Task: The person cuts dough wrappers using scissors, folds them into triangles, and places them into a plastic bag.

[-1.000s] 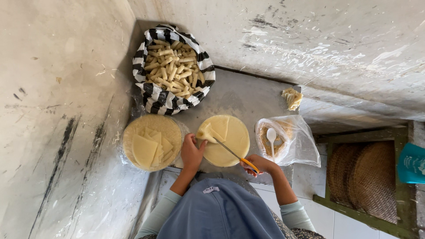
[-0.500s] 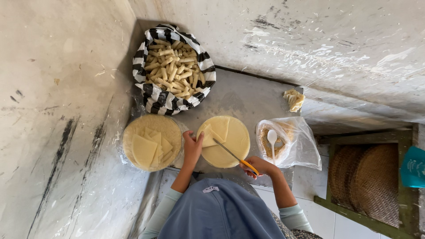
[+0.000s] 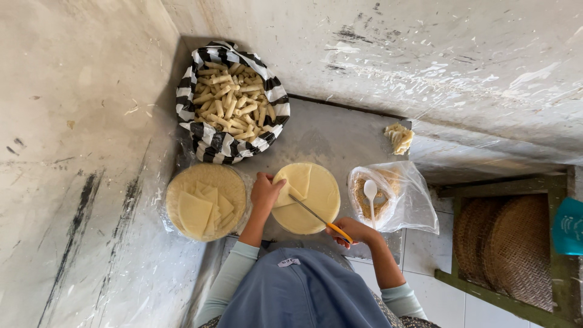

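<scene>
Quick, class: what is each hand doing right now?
Left hand: presses on the round wrapper stack, lifting a cut piece.
Right hand: closed on the orange-handled knife.

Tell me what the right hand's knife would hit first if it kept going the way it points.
From the right hand, the knife points up-left across the round dough sheet. It would probably meet the left hand first, though height over the dough is unclear.

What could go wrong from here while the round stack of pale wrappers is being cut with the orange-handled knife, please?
1. The left hand holds the round stack of pale wrappers close to the blade of the orange-handled knife; a slip might nick the fingers.
2. The stack sits near the grey counter edge, so pressing could push it off.
</scene>
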